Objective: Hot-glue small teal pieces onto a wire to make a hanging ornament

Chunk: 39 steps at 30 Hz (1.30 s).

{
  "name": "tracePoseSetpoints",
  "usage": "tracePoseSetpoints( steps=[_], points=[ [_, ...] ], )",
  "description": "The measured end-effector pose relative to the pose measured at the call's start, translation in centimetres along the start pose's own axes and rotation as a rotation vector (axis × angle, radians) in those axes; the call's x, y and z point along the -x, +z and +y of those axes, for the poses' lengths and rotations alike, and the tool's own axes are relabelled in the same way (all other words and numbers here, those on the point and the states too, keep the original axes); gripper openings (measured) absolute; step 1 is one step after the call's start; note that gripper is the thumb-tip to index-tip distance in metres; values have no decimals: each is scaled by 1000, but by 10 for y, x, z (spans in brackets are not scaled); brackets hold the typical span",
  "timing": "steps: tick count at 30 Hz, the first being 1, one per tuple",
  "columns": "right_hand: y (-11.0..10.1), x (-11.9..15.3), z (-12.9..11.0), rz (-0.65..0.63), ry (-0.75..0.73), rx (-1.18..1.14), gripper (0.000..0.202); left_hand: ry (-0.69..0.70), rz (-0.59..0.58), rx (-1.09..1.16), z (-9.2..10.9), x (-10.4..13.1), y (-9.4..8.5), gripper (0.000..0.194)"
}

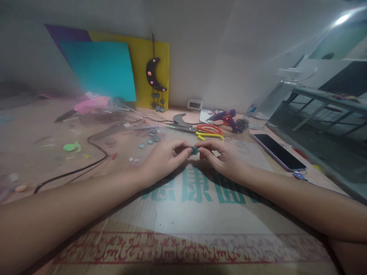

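Between the fingertips of both hands is a small teal piece [194,151], held just above the printed sheet [172,214]; its exact shape is partly covered by the fingers. My left hand [169,154] pinches its left side with thumb and forefinger. From the other side my right hand [222,156] pinches it the same way. Several small teal and grey pieces [155,137] lie beyond my left hand. Behind my hands rest scissors [209,130] with red and yellow handles.
A purple glue gun [225,115] with a red light lies at the back, near a small white digital display [195,104]. A dark moon ornament [153,74] hangs before yellow card [137,68]. At right is a phone [279,152]; a black cable [71,170] crosses the left.
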State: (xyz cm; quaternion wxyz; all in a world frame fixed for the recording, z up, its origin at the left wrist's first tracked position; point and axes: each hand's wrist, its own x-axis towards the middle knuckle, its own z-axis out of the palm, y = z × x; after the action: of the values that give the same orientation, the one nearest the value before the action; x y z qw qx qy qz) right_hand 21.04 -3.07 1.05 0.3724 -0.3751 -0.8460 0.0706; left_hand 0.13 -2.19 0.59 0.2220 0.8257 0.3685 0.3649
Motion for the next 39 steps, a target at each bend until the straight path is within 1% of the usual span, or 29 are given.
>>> tracePoseSetpoints(
  steps=[3,5,10,12,14,16,18,23,30,39],
  points=[
    [1,1,-1,21,36,-70,14,-14,-1,17,2,-1,0,20],
    [2,1,-2,14,39,-95,10,-17,-11,22,3,-1,0,21],
    [3,1,-4,-34,11,-105,7,-9,-12,9,3,0,-1,23],
    [3,2,-4,-66,26,-143,5,-4,1,0,3,0,-1,23],
    [5,2,-3,-95,68,-229,3,-3,5,3,3,0,-1,22],
    [6,3,-3,-98,120,-325,11,-2,2,24,3,0,-1,22],
    [6,3,-3,-84,140,-373,18,-7,0,40,3,0,0,21],
    [7,4,-5,-76,85,-359,16,-17,1,29,3,0,-1,23],
    [8,5,-3,-88,107,-358,19,-35,1,43,2,0,0,24],
    [13,6,2,-95,107,-413,11,-21,0,53,2,0,-1,22]
  ],
)
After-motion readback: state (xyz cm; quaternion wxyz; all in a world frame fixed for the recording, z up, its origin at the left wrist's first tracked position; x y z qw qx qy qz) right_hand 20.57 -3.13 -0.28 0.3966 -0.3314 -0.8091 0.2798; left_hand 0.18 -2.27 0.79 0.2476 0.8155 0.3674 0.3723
